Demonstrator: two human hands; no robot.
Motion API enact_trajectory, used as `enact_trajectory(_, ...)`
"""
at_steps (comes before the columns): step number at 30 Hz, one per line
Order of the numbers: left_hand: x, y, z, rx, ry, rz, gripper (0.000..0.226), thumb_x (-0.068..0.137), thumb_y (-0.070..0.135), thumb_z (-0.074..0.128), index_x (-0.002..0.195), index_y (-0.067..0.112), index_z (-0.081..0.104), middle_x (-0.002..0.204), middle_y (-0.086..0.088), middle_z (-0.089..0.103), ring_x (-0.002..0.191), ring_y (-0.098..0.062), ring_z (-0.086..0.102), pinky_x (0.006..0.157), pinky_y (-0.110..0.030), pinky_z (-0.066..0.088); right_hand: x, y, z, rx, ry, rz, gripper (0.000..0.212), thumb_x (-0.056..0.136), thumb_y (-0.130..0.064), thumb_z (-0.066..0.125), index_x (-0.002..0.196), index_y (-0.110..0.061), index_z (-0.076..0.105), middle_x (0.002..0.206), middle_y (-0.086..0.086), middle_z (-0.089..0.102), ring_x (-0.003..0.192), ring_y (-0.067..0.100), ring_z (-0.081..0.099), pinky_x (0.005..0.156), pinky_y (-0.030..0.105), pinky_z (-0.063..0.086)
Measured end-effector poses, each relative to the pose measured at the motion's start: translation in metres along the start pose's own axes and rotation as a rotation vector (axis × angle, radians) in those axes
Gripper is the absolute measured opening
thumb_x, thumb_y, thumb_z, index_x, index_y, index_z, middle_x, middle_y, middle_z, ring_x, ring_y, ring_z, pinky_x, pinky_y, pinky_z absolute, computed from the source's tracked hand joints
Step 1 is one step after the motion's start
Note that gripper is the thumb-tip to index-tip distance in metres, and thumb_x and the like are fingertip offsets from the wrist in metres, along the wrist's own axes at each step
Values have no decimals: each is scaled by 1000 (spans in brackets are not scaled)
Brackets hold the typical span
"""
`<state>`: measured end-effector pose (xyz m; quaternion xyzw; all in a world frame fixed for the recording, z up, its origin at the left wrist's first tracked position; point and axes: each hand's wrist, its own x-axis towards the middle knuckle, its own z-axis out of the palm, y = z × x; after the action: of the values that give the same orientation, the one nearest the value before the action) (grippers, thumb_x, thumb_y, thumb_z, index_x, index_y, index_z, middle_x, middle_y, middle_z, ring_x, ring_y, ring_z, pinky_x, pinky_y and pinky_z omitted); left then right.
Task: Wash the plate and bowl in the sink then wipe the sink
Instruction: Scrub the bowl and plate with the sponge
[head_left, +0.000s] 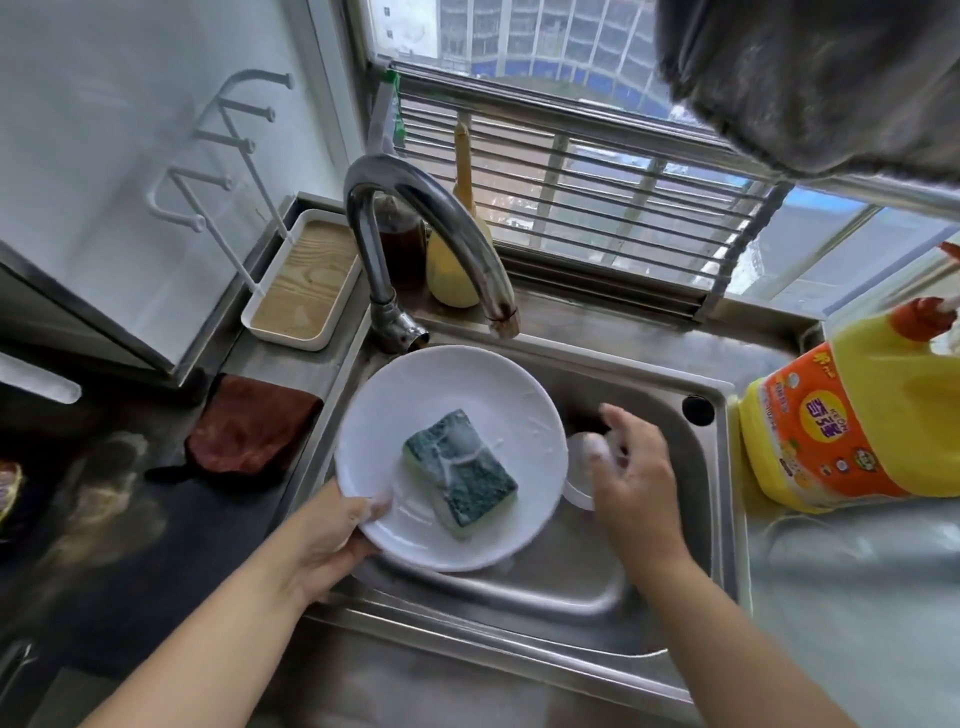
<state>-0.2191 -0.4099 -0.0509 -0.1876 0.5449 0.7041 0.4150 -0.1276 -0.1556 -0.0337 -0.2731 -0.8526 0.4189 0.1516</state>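
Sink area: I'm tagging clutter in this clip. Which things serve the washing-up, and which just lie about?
In use:
plate, gripped by left hand
sponge lying on it
bowl behind, near right hand
sink
faucet
detergent bottle

Lying about:
brown cloth
wooden tray
grey towel

Steel counter (597, 675): detergent jug (852, 415), brown cloth (249, 426).

White plate (467, 395), soapy streaks. Sponge (461, 472): dark green scrub face, yellow-green edge, pale foam patches. Steel-grey sink (670, 519) and faucet (415, 208). Rust-brown cloth (254, 431). Yellow detergent bottle (852, 415), orange label, red cap. White tray (306, 280), light woodgrain inside.
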Motion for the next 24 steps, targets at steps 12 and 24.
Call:
enact_trajectory(12, -23, 2, -30, 90, 180, 18, 34, 89, -6, 53, 122, 3, 56, 110, -19, 69, 105, -37, 64, 95, -49, 48, -6, 192, 117, 23, -642, 851, 39, 79, -28, 54, 113, -10, 49, 76, 2, 53, 62, 19, 54, 62, 34, 43)
enact_trajectory(24, -28, -8, -26, -12, 266, 126, 23, 90, 0, 54, 110, 9, 61, 97, -8, 74, 86, -20, 71, 68, -30, 60, -9, 170, 143, 157, -422, 983, 12, 88, -9, 58, 80, 0, 60, 64, 18, 58, 51, 25, 49, 50, 34, 39)
